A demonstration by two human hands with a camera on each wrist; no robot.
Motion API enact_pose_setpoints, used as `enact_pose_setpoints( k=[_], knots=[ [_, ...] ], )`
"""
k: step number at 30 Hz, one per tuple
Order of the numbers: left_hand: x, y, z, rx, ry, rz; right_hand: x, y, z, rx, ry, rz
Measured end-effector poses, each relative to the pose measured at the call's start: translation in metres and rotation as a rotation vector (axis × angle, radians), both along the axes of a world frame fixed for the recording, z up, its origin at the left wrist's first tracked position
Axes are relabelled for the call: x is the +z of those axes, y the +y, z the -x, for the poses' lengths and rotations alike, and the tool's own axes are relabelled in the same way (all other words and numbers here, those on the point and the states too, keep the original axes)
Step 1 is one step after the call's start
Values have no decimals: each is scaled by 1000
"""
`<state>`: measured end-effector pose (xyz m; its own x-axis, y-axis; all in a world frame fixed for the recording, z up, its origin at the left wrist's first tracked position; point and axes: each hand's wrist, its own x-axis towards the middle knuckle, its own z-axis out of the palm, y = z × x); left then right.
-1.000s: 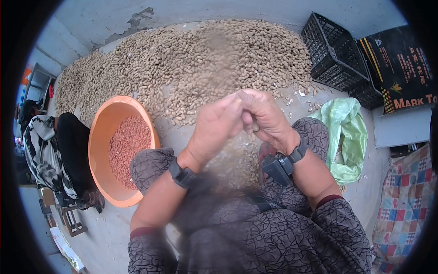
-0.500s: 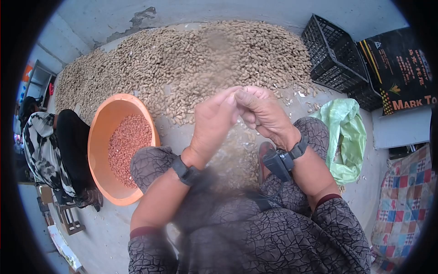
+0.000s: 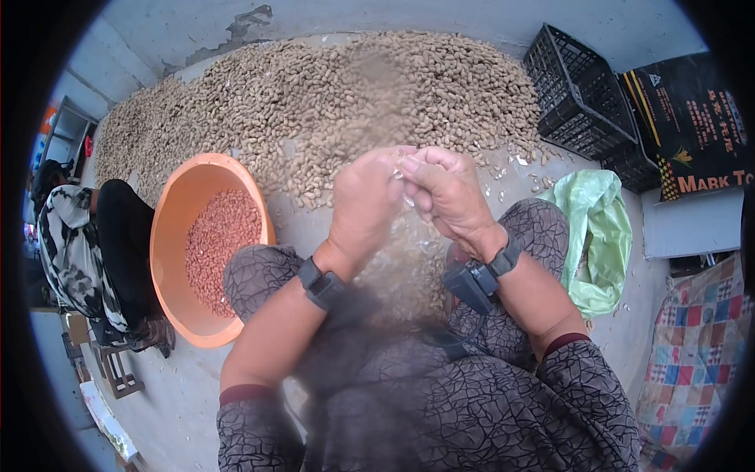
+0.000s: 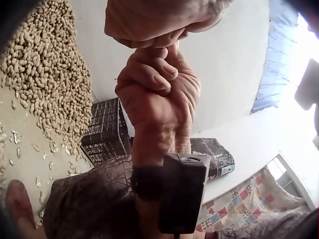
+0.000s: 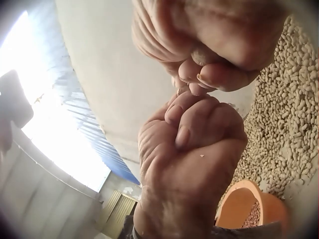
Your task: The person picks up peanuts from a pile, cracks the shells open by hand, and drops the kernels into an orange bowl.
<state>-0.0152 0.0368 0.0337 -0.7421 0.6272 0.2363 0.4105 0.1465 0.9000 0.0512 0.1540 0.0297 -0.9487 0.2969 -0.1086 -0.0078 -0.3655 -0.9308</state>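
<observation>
Both hands meet in front of the heap of unshelled peanuts [image 3: 314, 102]. The left hand [image 3: 362, 203] has its fingers curled, and its tips touch those of the right hand [image 3: 458, 197]. Between them they pinch a small pale peanut [image 3: 399, 175], mostly covered by the fingers. A light fragment [image 3: 409, 202] shows just below. In the right wrist view, a tan rounded thing [image 5: 201, 56], perhaps a peanut, shows within the curled right hand [image 5: 219, 37]; the left hand [image 5: 192, 149] faces it, fingers folded.
An orange basin [image 3: 169, 259] of reddish kernels [image 3: 220, 252] stands left, near a seated person [image 3: 75, 252]. Shell debris [image 3: 405, 275] lies between the legs. Right are a green sack [image 3: 605, 228], black crates [image 3: 578, 94] and a black printed bag [image 3: 692, 118].
The joined hands have shifted slightly to the left and the left hand has turned a little. Pale bits now show at and below the fingertips, where none were clear before.
</observation>
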Motion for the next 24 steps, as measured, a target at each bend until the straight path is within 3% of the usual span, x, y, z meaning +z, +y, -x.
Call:
enact_pose_setpoints(
  k=[2, 3, 5, 10, 13, 15, 16, 18, 19, 21, 24],
  knots=[
    [4, 0, 0, -52, -248, -124, 0, -1, 0, -14, 0, 18],
    [2, -1, 3, -52, -248, -124, 1, -1, 0, -28, 1, 36],
    [-3, -5, 8, -267, -1123, -550, -3, 1, 1, -27, 6, 83],
    [-7, 2, 4, -167, -1084, -517, -8, 4, 2, -19, 18, 154],
    [-10, 2, 3, -62, -1052, -469, 0, 0, 1, -51, -17, -2],
    [-9, 1, 4, 11, -1042, -421, 4, -5, 0, -138, 28, -401],
    [-9, 0, 5, 3, -1023, -372, 3, -6, 0, -138, 28, -401],
    [-9, 0, 5, -5, -1004, -325, -3, -7, 0, -254, 344, -953],
    [-9, 1, 4, 20, -1020, -324, -5, -6, 0, -251, 346, -952],
    [-8, 1, 3, 48, -1038, -323, -8, -3, 1, -255, 504, -1294],
    [-7, 2, 4, 72, -1015, -295, -8, -3, 0, -270, 496, -1383]
  ],
)
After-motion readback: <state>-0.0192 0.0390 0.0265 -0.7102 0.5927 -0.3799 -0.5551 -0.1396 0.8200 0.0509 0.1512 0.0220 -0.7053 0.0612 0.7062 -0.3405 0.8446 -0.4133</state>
